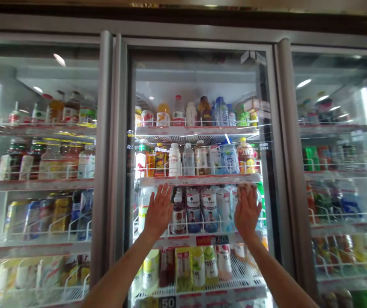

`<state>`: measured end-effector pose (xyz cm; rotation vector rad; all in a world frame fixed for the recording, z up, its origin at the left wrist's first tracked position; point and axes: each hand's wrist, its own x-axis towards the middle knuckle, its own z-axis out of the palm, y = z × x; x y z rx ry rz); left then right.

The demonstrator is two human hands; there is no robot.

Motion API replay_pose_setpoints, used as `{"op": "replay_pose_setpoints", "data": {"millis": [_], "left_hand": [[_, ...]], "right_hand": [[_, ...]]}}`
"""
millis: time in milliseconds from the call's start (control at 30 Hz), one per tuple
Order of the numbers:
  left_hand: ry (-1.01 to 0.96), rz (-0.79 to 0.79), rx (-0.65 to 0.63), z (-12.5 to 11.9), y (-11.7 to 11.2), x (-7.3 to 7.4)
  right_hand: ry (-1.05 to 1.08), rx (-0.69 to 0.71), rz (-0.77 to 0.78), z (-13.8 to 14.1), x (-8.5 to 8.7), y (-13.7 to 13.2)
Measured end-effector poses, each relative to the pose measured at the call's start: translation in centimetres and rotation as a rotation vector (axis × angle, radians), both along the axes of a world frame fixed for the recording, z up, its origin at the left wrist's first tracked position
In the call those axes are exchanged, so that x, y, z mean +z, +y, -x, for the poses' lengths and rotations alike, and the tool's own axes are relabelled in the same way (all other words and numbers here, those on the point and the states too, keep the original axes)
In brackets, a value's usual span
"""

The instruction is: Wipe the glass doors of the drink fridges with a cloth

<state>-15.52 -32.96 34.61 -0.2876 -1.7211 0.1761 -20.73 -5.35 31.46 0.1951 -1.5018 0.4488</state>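
Both arms reach forward to the middle glass door (199, 81) of a drinks fridge. My left hand (159, 211) is raised with its fingers stretched out and nothing in it, level with the third shelf; it appears to rest flat on the glass. At about the same height on the right, my right hand (246, 211) lies over a pale, crumpled cloth (246, 187) that shows above its fingertips, seemingly pressed to the glass. Behind the pane, between the hands, stand blue-and-white labelled bottles (201, 209) and a dark bottle (178, 216).
A metal door frame (106, 141) divides off the left door, and another upright (289, 171) borders the right one. Shelves of bottles and cans fill all three sections. A price tag (221, 240) sits on a shelf edge below the hands. Reflections streak the glass.
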Motion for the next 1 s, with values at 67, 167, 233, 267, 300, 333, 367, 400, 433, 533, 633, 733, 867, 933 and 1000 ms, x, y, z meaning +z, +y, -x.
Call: {"op": "replay_pose_setpoints", "data": {"millis": [67,167,233,267,300,333,367,400,433,533,633,733,867,933,1000], "left_hand": [[0.016,0.016,-0.045,-0.3,1.5,-0.5],[0.009,0.148,-0.191,-0.3,5.1,-1.6],[-0.011,0.183,-0.254,0.1,7.8,-2.5],[-0.014,0.159,-0.257,0.5,9.1,-2.9],[-0.010,0.116,-0.248,0.9,10.3,-3.3],[0.003,0.065,-0.232,1.4,11.4,-3.5],[0.023,0.019,-0.217,1.9,12.4,-3.5],[0.047,-0.014,-0.205,2.3,13.2,-3.5],[0.073,-0.025,-0.197,2.7,13.7,-3.3],[0.119,0.057,-0.193,2.9,12.2,-2.6],[0.108,0.117,-0.151,1.7,6.3,-2.0],[0.163,-0.090,-0.013,0.3,0.2,-1.3],[0.235,-0.240,0.030,0.7,2.4,-1.9],[0.195,-0.003,-0.084,1.6,7.4,-3.5],[0.167,0.159,-0.127,2.3,11.3,-5.3]], "right_hand": [[-0.055,0.096,0.015,-0.5,0.2,-1.2],[-0.166,0.329,-0.205,-2.6,-0.6,-5.2],[-0.187,0.474,-0.221,-4.0,-1.2,-7.2],[-0.187,0.538,-0.193,-4.4,-1.5,-7.6],[-0.187,0.596,-0.167,-4.8,-1.6,-7.6],[-0.188,0.646,-0.157,-4.9,-1.6,-7.2],[-0.191,0.679,-0.160,-4.8,-1.5,-6.5],[-0.188,0.685,-0.168,-4.5,-1.2,-5.6],[-0.166,0.658,-0.175,-4.1,-0.9,-4.5],[-0.014,0.421,-0.180,-1.7,0.8,-1.0],[0.101,0.137,-0.231,0.9,2.1,2.0],[0.079,-0.001,-0.329,2.3,2.4,3.5],[0.048,0.011,-0.309,2.1,2.1,3.3],[0.050,0.053,-0.289,1.8,2.1,3.1],[0.055,0.082,-0.273,1.7,2.1,3.1]]}}
